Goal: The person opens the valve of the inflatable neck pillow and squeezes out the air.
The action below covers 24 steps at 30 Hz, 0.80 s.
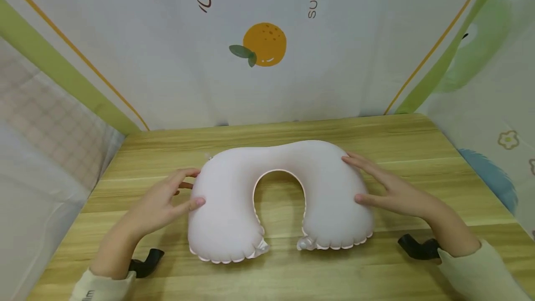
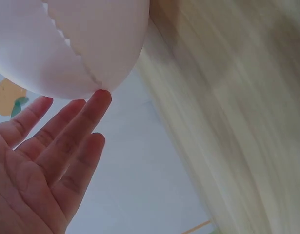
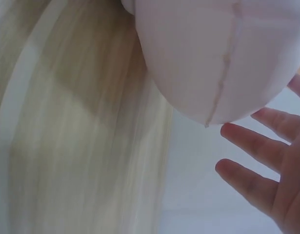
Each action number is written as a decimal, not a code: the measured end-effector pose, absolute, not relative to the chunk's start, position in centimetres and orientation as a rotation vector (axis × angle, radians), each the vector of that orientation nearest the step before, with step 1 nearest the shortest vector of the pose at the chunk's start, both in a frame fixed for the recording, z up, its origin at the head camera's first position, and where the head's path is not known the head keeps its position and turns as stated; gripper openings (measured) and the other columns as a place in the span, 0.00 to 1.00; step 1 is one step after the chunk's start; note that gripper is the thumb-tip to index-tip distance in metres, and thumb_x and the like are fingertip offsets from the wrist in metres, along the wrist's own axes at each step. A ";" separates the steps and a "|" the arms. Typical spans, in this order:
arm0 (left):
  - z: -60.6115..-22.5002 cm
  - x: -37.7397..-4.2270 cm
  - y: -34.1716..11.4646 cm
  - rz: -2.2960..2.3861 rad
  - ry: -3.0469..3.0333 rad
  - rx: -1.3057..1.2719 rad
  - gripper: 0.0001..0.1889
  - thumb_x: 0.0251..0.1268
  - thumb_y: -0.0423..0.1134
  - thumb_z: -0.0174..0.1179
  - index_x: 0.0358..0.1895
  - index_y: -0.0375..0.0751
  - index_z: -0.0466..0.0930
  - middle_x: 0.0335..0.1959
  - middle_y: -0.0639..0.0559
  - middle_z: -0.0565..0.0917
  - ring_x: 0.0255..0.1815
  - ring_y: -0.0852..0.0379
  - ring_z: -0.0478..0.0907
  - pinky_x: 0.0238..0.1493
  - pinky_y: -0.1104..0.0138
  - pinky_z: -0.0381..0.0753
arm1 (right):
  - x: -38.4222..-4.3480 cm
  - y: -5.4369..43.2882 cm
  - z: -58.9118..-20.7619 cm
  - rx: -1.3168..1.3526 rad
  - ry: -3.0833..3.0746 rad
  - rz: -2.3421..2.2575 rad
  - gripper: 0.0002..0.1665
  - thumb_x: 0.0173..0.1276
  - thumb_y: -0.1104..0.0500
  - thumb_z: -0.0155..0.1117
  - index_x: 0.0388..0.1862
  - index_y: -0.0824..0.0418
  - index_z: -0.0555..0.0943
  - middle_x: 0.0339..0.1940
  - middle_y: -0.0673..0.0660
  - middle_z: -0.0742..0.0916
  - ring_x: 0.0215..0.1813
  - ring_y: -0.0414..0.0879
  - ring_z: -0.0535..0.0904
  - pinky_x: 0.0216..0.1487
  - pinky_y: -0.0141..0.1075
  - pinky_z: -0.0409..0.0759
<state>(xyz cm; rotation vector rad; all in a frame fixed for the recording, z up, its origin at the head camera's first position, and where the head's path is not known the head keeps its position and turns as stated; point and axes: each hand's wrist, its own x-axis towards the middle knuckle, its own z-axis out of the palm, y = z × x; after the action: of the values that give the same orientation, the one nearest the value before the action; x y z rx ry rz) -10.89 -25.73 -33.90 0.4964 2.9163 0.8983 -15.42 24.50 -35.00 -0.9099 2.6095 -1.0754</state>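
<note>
- Near the middle of the table (image 1: 284,278): a pale, U-shaped neck pillow (image 1: 279,158), puffed full, lying broad face up.
- Long axis running close to 9 and 3 o'clock, right end set slightly toward 12; mouth of the U opening toward 6.
- From the left grip (image 1: 160,201): pillow at 3 o'clock, touching.
- From the right grip (image 1: 399,194): pillow at 9 o'clock, touching as well.
- Neither hand clearly nearer: one at each end of the long axis, both facing inward along it.
- Left grip spread, thumb on the upper face by the 9 o'clock edge, other fingers reaching the side wall; in the left wrist view, one fingertip at the end of the seam (image 2: 67,41), the lowest finger apart from the pillow.
- Right grip spread too, thumb and a fingertip at the upper face by the 3 o'clock edge; in the right wrist view, lowest finger apart from the pillow.
- Not curled round or pinching anything on either side; cannot tell the force of contact.
- Scalloped edging along both U ends, toward 6 o'clock.
- Beyond the table, toward 12: a white backdrop (image 1: 334,82) with a printed orange (image 1: 267,43).
</note>
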 end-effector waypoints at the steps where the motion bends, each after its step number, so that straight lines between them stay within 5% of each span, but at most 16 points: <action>1: -33.9 -10.9 -25.6 0.903 2.915 0.509 0.32 0.68 0.55 0.62 0.71 0.51 0.64 0.69 0.48 0.74 0.61 0.42 0.79 0.56 0.40 0.78 | -15.3 24.7 -35.0 -0.903 2.605 -1.084 0.48 0.68 0.56 0.68 0.81 0.40 0.54 0.83 0.50 0.55 0.83 0.57 0.45 0.65 0.77 0.55; 9: -33.9 -10.6 -24.4 0.918 2.902 0.482 0.34 0.64 0.58 0.64 0.70 0.55 0.65 0.68 0.51 0.75 0.59 0.47 0.81 0.56 0.43 0.79 | -14.6 25.8 -34.9 -0.881 2.628 -1.109 0.48 0.66 0.57 0.69 0.80 0.41 0.56 0.83 0.50 0.58 0.78 0.24 0.45 0.62 0.78 0.58; 24: -33.9 -10.7 -23.3 0.918 2.887 0.493 0.34 0.63 0.60 0.64 0.69 0.55 0.66 0.66 0.51 0.76 0.59 0.47 0.81 0.51 0.43 0.82 | -14.0 27.0 -34.6 -0.838 2.655 -1.126 0.47 0.65 0.59 0.71 0.79 0.44 0.60 0.81 0.55 0.63 0.74 0.21 0.52 0.56 0.79 0.63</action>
<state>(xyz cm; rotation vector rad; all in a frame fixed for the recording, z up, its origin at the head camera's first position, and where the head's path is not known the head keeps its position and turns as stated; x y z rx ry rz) -10.67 -23.34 -33.91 0.4932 2.8870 0.9185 -14.02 26.97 -34.56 -0.8381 2.6545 -1.1264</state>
